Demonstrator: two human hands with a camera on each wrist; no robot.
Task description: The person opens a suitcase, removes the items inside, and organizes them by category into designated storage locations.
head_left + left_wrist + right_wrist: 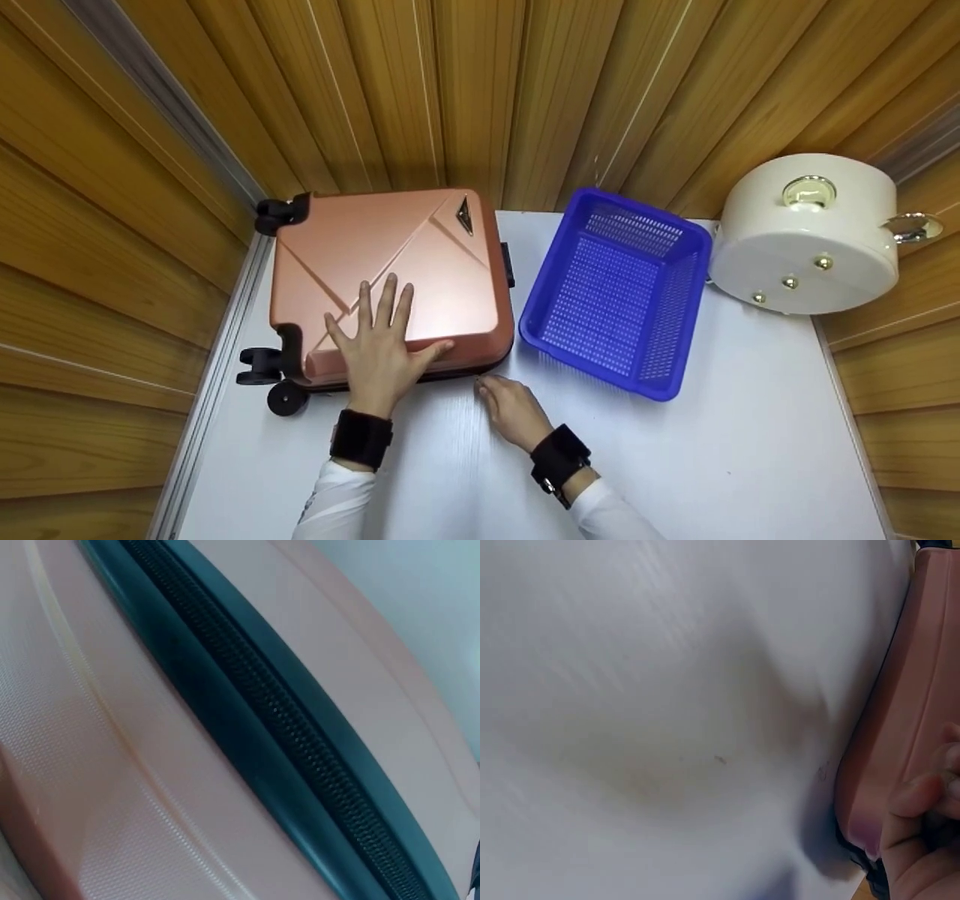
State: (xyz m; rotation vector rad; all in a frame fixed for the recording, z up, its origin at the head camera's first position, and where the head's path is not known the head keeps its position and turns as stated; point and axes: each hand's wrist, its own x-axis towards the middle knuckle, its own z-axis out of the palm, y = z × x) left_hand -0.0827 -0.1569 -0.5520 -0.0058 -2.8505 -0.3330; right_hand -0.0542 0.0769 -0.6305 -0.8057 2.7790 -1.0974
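Note:
A rose-pink hard-shell suitcase (345, 247) lies flat on the white table, its black wheels (262, 366) to the left. My left hand (379, 360) rests on its near edge with fingers spread and straight. Along the suitcase's side, the left wrist view shows a black zipper (285, 720) with its teeth closed. My right hand (517, 409) is at the near right corner, fingertips curled together, pinching what looks like a small zipper pull at the seam. In the right wrist view the curled fingers (915, 799) overlap the suitcase's side and mostly hide the pull.
A blue plastic basket (531, 322) stands just right of the suitcase. Farther right, a cream round bag (810, 262) with gold-coloured fittings leans near the wall. Wood-patterned panels (480, 97) enclose the white table (750, 450) at the back and both sides.

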